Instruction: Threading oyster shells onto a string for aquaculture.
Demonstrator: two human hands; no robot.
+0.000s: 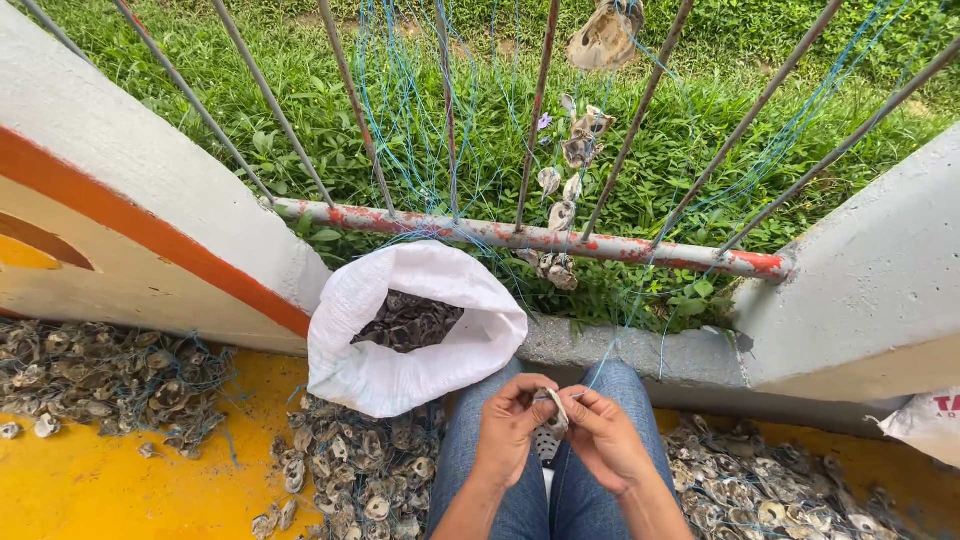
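Shell (553,408) pinched between fingertips of left hand (507,428) and right hand (603,436) above the lap, blue string (612,345) running up to the railing (520,238); best gripped by the edges, line kept taut, white sack (385,375) within reach.

- Both hands, left hand (510,425) and right hand (605,432), meet over the knees at six o'clock, pinching one shell (553,408).
- Open sack (400,375) at their ten o'clock, shells inside.
- Railing (530,238) at twelve, strung shells (575,150) hanging there.
- Shell heaps (110,375) at nine.
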